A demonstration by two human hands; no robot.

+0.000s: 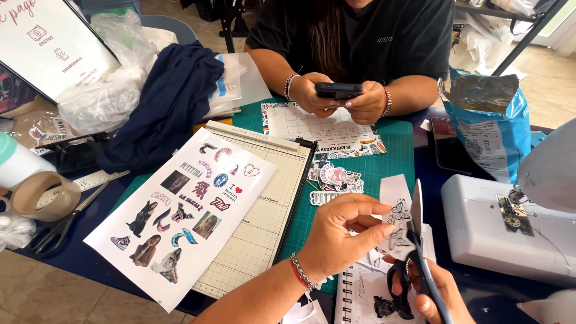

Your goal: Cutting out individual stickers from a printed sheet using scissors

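My left hand (339, 231) pinches a small white paper strip with black butterfly stickers (396, 207) over the green cutting mat (384, 165). My right hand (435, 294) grips black scissors (417, 252) whose blades stand against the strip's right edge. A spiral notebook (360, 294) lies under both hands. Cut-out stickers (336, 180) are piled on the mat just beyond.
A large sticker sheet (180, 222) rests on a paper cutter (270, 210) to the left. Across the table a person holds a phone (338, 90) over a planner sheet (312, 129). A white sewing machine (510, 222) and blue bag (492, 132) stand right; tape roll (45, 195), another pair of scissors (57, 225) and navy cloth (168, 102) lie left.
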